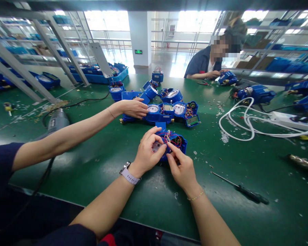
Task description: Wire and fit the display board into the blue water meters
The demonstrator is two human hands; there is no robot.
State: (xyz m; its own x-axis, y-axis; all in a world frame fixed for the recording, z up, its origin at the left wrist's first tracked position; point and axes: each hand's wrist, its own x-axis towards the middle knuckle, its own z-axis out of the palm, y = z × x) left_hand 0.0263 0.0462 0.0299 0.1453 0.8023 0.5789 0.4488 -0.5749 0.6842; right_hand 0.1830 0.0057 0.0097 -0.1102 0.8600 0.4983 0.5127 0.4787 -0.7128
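Observation:
A blue water meter lies open on the bench before me, red, yellow and dark wires loose inside its housing. My left hand, with a watch at the wrist, curls over the round dial; its thumb and index finger pinch at the wires. From the right, my right hand brings its bent index finger and thumb to the same bundle. The fingertips partly hide what they grip. Just beyond, several blue water meters stand grouped, some with wires exposed. A co-worker's hand touches one of them from the left.
A screwdriver lies at right, near a coiled white cable and a power strip. A heat gun rests at left, beneath the co-worker's arm. Another person handles a meter across the bench. Scraps dot the green surface.

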